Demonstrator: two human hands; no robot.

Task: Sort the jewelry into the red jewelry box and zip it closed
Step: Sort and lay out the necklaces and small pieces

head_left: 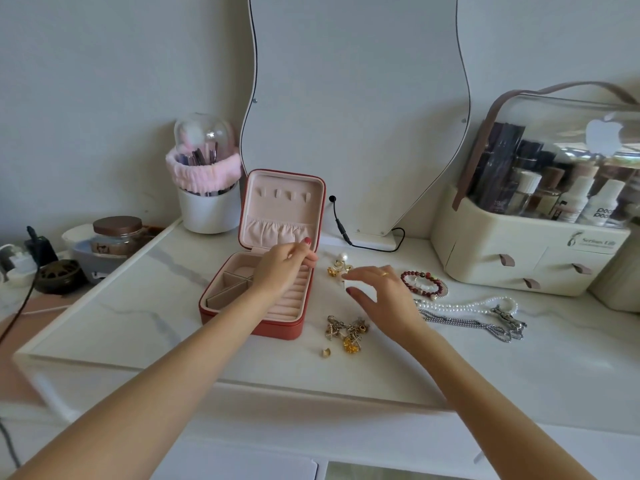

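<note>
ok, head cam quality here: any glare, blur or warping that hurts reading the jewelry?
Head view: soft even daylight, faint shadows; wide-angle bends the table edge and mirror; glare on the clear organizer lid; right hand slightly motion-blurred; gold pile too small to resolve; jewelry box sharp.

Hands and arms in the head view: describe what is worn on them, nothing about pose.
Both forearms are bare, with no sleeves, watch or wristband in view. The left hand has red-painted nails, seen on the thumb. The right hand wears a thin gold ring on one finger, and its thumbnail is painted a dark pinkish red. No gloves on either hand.
</note>
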